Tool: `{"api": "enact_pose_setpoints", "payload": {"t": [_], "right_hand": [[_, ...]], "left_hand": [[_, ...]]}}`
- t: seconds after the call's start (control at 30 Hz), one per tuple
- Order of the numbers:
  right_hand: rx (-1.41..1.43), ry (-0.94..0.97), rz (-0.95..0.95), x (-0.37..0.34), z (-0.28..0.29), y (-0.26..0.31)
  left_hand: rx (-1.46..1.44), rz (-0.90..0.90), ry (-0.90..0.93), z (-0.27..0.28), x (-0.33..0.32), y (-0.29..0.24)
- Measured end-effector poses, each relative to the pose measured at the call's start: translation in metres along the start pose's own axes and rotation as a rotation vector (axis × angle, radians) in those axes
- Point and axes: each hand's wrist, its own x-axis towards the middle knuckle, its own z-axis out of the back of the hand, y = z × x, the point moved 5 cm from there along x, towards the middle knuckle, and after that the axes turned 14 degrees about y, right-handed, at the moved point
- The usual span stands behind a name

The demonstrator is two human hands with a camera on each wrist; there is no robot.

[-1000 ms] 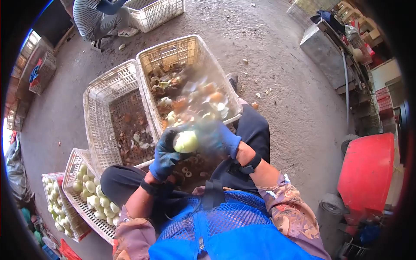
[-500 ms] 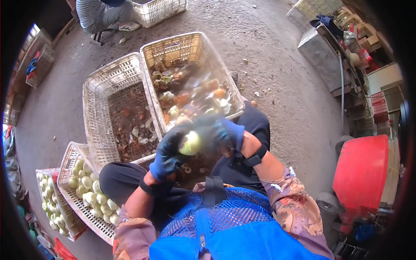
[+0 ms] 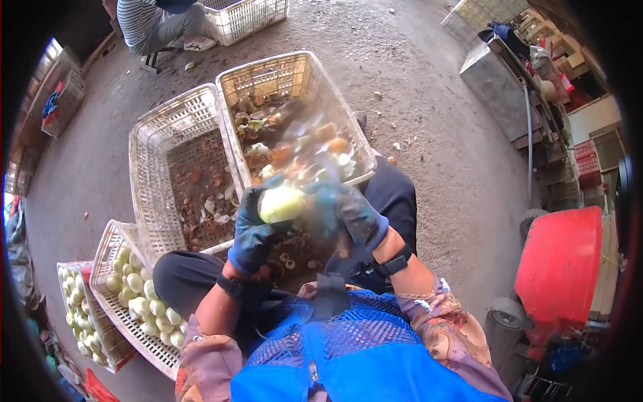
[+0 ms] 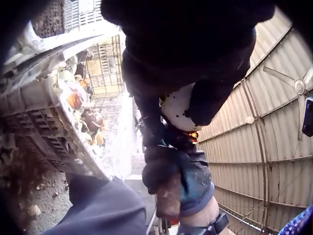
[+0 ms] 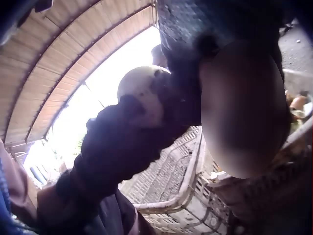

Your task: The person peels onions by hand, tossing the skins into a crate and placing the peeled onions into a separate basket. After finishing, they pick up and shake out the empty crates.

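Head cam first: the left hand, in a dark blue glove, has its fingers wrapped round a pale peeled onion, up over the near end of the peel crate. The right hand, also gloved, is right beside it and pretty blurry. That crate has a messy pile of peel scraps in it, partly smeared by blur. Butted up against it on the left is a second crate with scraps over its bottom. Lower left, a slatted crate is loaded with more pale onions. There's a person in a striped top sitting near the top edge, and a red cart off to the right.

Left wrist cam: the onion pokes out from under the dark left glove, with dark specks on it. Just below, the right hand is curled round a brown handle-looking thing; can't tell what's on the end of it. Ribbed roof and a ceiling fan behind.

Right wrist cam: same onion, left fingers round it, right glove close by, crates underneath. A big blurry oval hides part of the right side.
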Motion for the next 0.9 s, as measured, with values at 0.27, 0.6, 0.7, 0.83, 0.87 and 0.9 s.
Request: {"api": "enact_pose_setpoints", "payload": {"t": [0.27, 0.6, 0.7, 0.83, 0.87, 0.9], "right_hand": [[-0.116, 0.137, 0.060, -0.007, -0.022, 0.002], [0.014, -0.055, 0.106, 0.001, -0.014, -0.020], [0.049, -0.100, 0.144, 0.010, 0.009, -0.049], [-0.966, -0.200, 0.398, 0.014, 0.007, -0.019], [-1.189, -0.268, 0.457, 0.008, -0.007, -0.001], [-1.182, -0.287, 0.432, 0.005, -0.010, 0.001]], "left_hand": [[-0.022, 0.111, 0.054, -0.004, -0.005, 0.013], [-0.093, 0.116, 0.038, -0.012, 0.002, 0.017], [-0.093, 0.133, 0.057, -0.007, 0.004, 0.026], [0.884, -0.122, 0.181, -0.022, 0.019, -0.004], [0.883, -0.117, 0.182, -0.018, 0.021, -0.002], [1.002, -0.111, 0.244, -0.016, 0.023, 0.000]]}}
